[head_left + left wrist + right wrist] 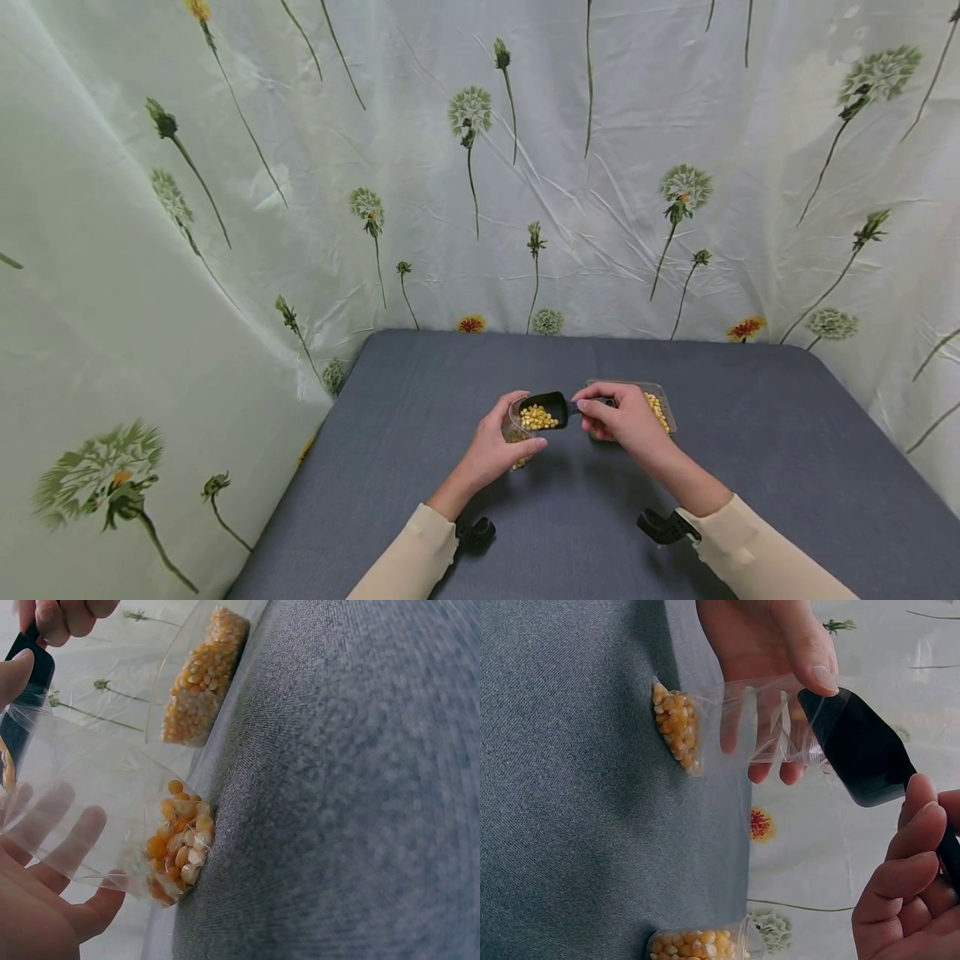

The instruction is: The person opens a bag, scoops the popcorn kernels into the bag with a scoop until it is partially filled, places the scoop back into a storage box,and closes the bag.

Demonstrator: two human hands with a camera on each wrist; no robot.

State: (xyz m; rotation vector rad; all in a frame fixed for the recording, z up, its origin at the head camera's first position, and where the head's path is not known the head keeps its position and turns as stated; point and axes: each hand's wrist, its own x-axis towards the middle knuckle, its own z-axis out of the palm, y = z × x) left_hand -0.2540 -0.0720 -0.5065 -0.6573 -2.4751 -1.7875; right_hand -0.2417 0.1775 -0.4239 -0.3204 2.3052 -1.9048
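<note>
A clear plastic bag stands upright on the table, with corn kernels gathered in its bottom. My left hand holds it near the mouth, thumb on the near side and fingers around the far side. From the right, my right hand grips the handle of a black scoop. Yellow kernels lie in the scoop, whose front edge sits at the bag's mouth. Behind the right hand is a clear rectangular container of corn kernels, partly hidden by that hand in the head view.
A grey cloth-covered table lies under everything. Pale curtains with a dandelion print hang along its back and left side. Black wrist mounts stick out by both sleeves, low over the table.
</note>
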